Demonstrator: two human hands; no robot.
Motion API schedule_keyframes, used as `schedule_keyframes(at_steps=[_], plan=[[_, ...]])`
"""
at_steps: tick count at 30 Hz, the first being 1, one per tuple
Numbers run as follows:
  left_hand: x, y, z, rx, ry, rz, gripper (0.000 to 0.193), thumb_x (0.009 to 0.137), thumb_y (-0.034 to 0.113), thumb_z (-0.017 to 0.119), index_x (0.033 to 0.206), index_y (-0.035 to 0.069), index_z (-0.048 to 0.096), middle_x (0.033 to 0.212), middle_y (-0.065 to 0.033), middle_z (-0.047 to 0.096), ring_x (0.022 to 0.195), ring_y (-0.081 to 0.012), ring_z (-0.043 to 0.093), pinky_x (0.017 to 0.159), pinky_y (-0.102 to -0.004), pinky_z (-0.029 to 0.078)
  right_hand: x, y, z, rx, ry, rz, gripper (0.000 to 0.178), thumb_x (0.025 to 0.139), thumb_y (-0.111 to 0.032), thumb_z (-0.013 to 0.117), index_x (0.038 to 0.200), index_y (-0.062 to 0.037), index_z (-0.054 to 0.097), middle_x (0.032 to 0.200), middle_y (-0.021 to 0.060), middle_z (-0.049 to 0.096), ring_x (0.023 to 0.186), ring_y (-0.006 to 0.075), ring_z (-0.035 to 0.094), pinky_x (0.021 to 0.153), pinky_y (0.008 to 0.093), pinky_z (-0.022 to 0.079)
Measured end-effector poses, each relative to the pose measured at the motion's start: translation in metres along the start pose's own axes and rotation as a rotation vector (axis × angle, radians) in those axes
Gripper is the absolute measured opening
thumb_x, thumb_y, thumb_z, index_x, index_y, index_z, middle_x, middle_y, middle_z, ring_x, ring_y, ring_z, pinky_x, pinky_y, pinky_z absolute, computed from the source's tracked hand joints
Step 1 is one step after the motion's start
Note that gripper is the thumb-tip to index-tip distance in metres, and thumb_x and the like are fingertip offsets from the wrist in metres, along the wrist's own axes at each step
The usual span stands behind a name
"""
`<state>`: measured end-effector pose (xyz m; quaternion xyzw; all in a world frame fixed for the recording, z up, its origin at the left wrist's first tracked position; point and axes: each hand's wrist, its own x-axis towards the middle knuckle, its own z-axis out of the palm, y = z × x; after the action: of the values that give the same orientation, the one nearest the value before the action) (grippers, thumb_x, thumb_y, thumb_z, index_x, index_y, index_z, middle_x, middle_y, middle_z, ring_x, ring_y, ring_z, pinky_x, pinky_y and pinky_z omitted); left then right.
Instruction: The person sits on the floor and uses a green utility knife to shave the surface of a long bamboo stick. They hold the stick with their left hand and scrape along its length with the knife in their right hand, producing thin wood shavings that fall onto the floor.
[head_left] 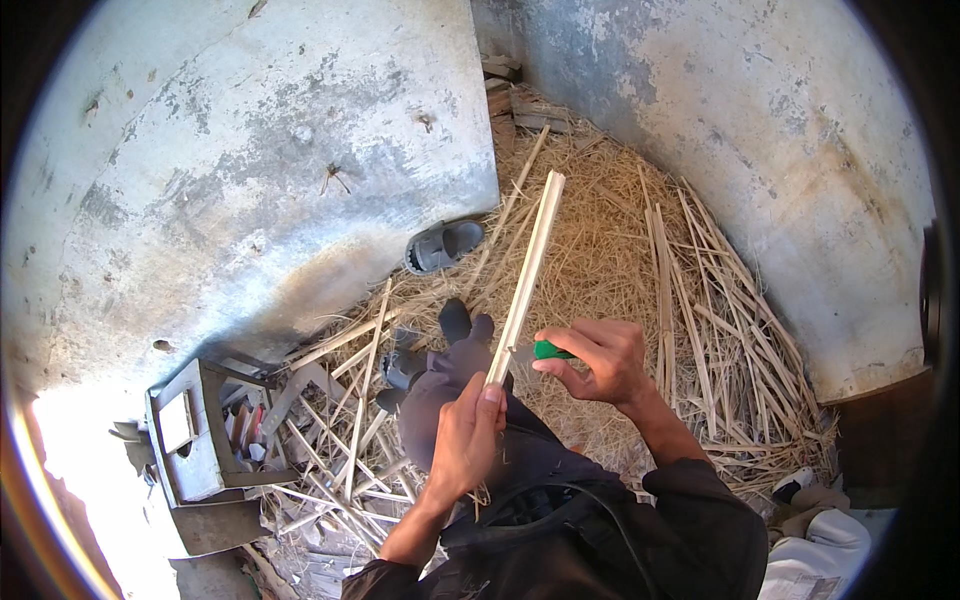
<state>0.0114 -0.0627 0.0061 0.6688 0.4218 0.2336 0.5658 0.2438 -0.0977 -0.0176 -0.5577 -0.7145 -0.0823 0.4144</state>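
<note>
My left hand (468,432) is closed round the lower end of a long, pale split bamboo strip (530,270), which slants up and away over my lap. Between the fingers and thumb of my right hand (600,362) is the green handle of a small knife (551,350). Its short blade points left toward the strip, just above my left hand. Whether the edge touches the bamboo I cannot tell. Part of the handle is hidden inside my right hand.
Shavings (595,240) cover the floor ahead. Split strips (735,330) lie piled along the right wall, with more at the left. A grey clog (442,247) lies beside the left wall. At the lower left stands a wooden box (205,440) with odds and ends inside.
</note>
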Motion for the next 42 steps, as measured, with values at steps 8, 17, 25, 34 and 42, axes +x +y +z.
schedule_keyframes(at_steps=[8,17,25,34,42], plan=[[-0.021,-0.013,0.008,0.04,-0.146,-0.009,0.033,0.115,0.023,0.044,0.094,0.0,0.056,0.069,-0.0109,0.057,0.065,-0.0231,0.058,0.066,-0.0384,0.048,0.004,0.08,-0.015,-0.147,0.375,0.424,0.043,0.103,-0.047,0.071,0.106,-0.0049,0.081,0.068,0.0059,0.066,0.054,0.0175,0.061,0.051,0.0364,0.044],[-0.01,-0.003,-0.007,-0.108,0.001,0.074,0.032,0.117,0.024,0.045,0.095,0.004,0.057,0.069,0.0026,0.05,0.059,-0.0049,0.043,0.054,-0.0253,0.034,-0.012,0.078,-0.009,0.13,0.227,0.421,0.042,0.105,-0.046,0.066,0.1,-0.0046,0.073,0.07,0.004,0.062,0.057,0.0156,0.056,0.053,0.0328,0.042],[0.001,0.01,0.003,0.081,0.124,0.174,0.026,0.115,0.019,0.047,0.102,0.001,0.061,0.069,-0.002,0.055,0.062,-0.0091,0.05,0.058,-0.0292,0.04,-0.01,0.004,0.014,0.334,0.0,0.153,0.034,0.092,-0.037,0.084,0.107,-0.0067,0.077,0.092,0.0095,0.078,0.075,0.0242,0.077,0.063,0.0344,0.059],[-0.003,0.014,0.005,0.183,0.104,0.155,0.014,0.111,0.014,0.054,0.111,0.001,0.058,0.078,-0.0229,0.068,0.077,-0.0479,0.07,0.066,-0.0496,0.051,0.002,-0.005,0.014,0.285,0.032,0.043,0.037,0.091,-0.042,0.084,0.108,-0.009,0.08,0.083,0.0052,0.076,0.066,0.0218,0.074,0.055,0.0326,0.054],[-0.001,0.013,0.005,0.17,0.11,0.178,0.015,0.112,0.015,0.053,0.108,0.001,0.057,0.077,-0.0222,0.068,0.077,-0.0476,0.07,0.066,-0.0496,0.051,0.003,-0.005,0.018,0.236,0.062,0.008,0.04,0.093,-0.047,0.081,0.104,-0.0086,0.08,0.071,0.0044,0.07,0.056,0.0206,0.068,0.05,0.033,0.049]])
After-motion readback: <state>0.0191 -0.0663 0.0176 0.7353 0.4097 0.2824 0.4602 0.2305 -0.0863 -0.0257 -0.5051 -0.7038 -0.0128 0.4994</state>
